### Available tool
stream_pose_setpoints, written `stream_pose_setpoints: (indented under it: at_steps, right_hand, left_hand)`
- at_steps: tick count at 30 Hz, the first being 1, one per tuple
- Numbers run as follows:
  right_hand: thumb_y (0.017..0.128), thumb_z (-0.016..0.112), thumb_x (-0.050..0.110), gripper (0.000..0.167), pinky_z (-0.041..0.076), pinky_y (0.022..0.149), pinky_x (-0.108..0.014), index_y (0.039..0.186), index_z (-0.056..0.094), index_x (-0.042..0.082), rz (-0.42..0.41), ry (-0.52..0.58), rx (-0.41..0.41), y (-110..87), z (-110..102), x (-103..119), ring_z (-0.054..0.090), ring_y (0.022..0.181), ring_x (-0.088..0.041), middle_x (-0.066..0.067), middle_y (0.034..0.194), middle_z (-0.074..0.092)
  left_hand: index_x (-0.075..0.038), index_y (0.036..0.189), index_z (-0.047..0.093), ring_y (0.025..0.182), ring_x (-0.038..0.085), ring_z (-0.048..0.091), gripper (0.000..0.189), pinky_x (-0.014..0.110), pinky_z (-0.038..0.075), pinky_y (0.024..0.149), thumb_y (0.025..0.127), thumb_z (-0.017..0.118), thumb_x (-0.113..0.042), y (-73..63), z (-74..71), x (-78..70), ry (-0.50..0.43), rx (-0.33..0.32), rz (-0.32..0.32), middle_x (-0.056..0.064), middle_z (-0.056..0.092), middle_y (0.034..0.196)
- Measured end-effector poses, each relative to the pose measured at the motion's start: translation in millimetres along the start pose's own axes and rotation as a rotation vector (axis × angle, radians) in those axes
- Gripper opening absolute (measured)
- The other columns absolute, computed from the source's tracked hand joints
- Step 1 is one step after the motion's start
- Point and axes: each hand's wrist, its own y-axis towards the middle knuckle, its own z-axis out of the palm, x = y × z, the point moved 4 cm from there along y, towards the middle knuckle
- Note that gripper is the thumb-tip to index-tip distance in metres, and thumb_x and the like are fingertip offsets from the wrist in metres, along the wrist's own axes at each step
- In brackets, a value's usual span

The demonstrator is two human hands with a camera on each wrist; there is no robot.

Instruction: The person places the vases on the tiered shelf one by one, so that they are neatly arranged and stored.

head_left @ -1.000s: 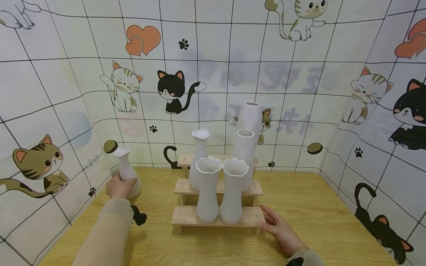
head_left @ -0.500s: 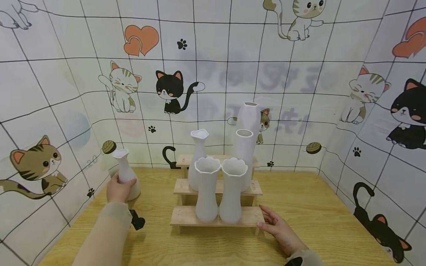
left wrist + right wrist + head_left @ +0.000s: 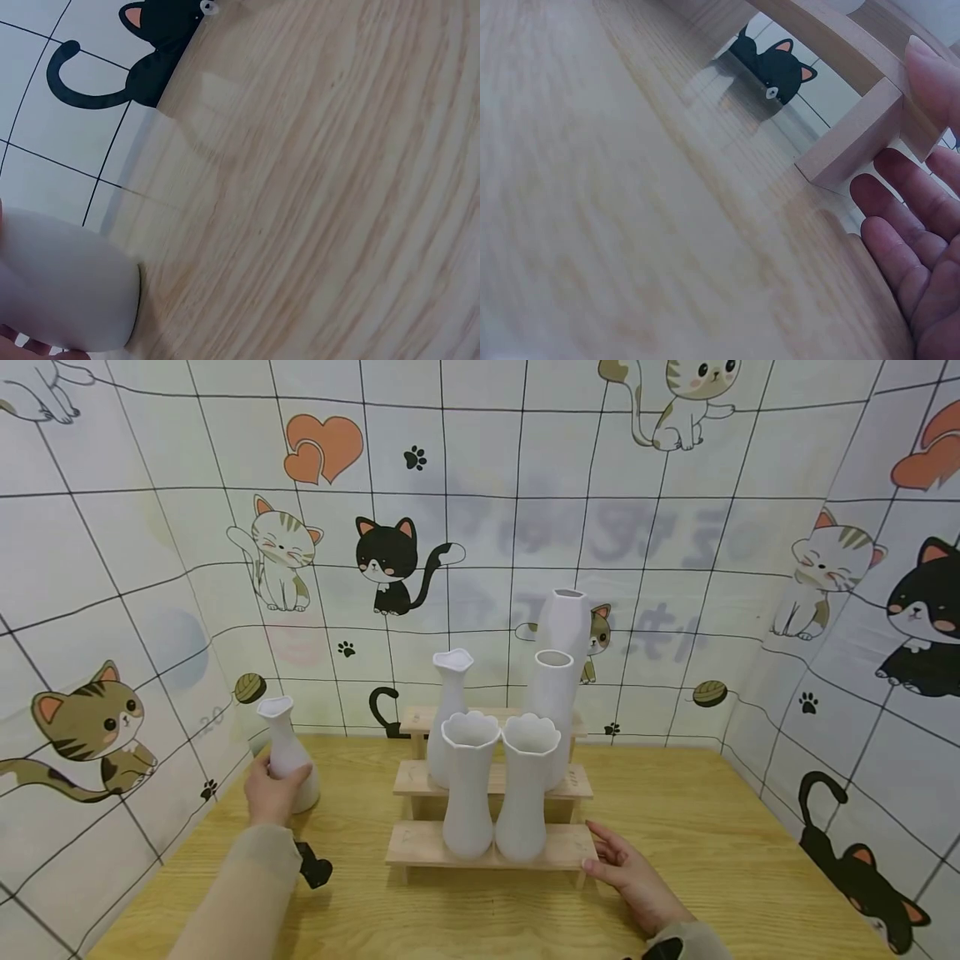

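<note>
At the left of the head view, my left hand [image 3: 272, 795] grips the lower body of a white vase [image 3: 288, 750] with a narrow neck and flared rim. Its base sits at the tabletop in the left wrist view, where only the lower part of the vase [image 3: 67, 285] and some fingertips show. My right hand [image 3: 636, 885] holds the right end of a three-step wooden stand [image 3: 416, 845], thumb at the front corner and index finger at the back one. Beside the leg of the stand [image 3: 855, 135], the other fingers of my right hand [image 3: 922, 259] are loosely bent.
Two scalloped white vases [image 3: 469, 802] stand side by side on the lowest step. Behind them are a narrow-necked vase [image 3: 450, 702], a cylindrical vase [image 3: 553, 693] and a tall faceted vase [image 3: 564, 620]. A cat-patterned wall covering [image 3: 480, 468] borders the wooden table [image 3: 660, 793].
The left hand and its vase have shifted very slightly toward the near side. My right hand and the stand stay where they were.
</note>
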Motion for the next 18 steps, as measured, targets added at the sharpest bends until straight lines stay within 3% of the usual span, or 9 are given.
stream_pose_setpoints:
  at_steps: [9, 18]
  right_hand:
    - [0.092, 0.067, 0.022, 0.077, 0.038, 0.099, -0.045, 0.153, 0.022, 0.005, -0.007, 0.000, 0.008, -0.7, -1.3, -1.1, 0.052, 0.116, -0.024, -0.020, 0.137, 0.048]
    - [0.091, 0.068, 0.022, 0.076, 0.037, 0.099, -0.048, 0.152, 0.025, 0.006, 0.000, 0.000, -0.014, -0.1, -0.9, -1.6, 0.050, 0.119, -0.028, -0.022, 0.138, 0.046]
  left_hand:
    - [0.001, 0.149, 0.027, 0.129, 0.047, 0.038, 0.086, 0.060, 0.030, 0.103, 0.086, 0.073, -0.034, -3.0, 6.8, 2.3, -0.032, -0.029, -0.024, 0.029, 0.036, 0.144]
    - [0.000, 0.151, 0.022, 0.132, 0.047, 0.033, 0.090, 0.062, 0.028, 0.104, 0.085, 0.072, -0.038, -5.4, 7.5, 0.8, -0.043, 0.034, -0.070, 0.028, 0.031, 0.149]
